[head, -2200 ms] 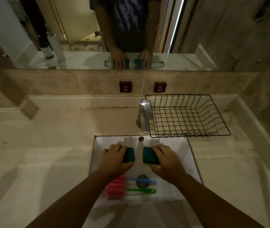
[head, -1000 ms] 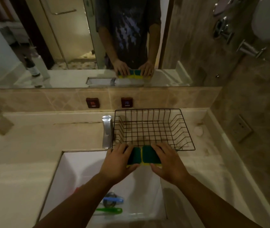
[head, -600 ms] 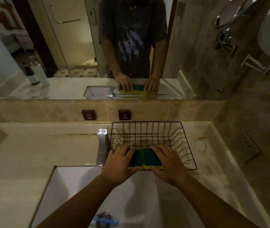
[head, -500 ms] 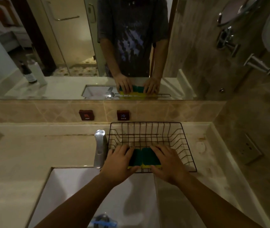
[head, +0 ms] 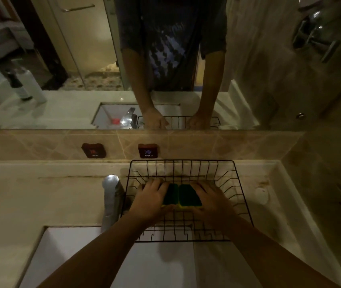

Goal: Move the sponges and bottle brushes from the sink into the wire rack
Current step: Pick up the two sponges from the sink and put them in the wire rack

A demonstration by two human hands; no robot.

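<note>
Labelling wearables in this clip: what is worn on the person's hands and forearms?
Nothing that shows: the left hand and right hand are bare, without gloves, rings or watch, and both forearms are uncovered. In the mirror, dark short sleeves with a pale print end above the elbows.

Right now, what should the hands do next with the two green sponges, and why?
Probably let go. The left hand and the right hand each hold a green sponge, left sponge and right sponge, side by side and low inside the wire rack. They seem to sit at its bottom wires, so opening both hands and lifting away should leave them there.
</note>
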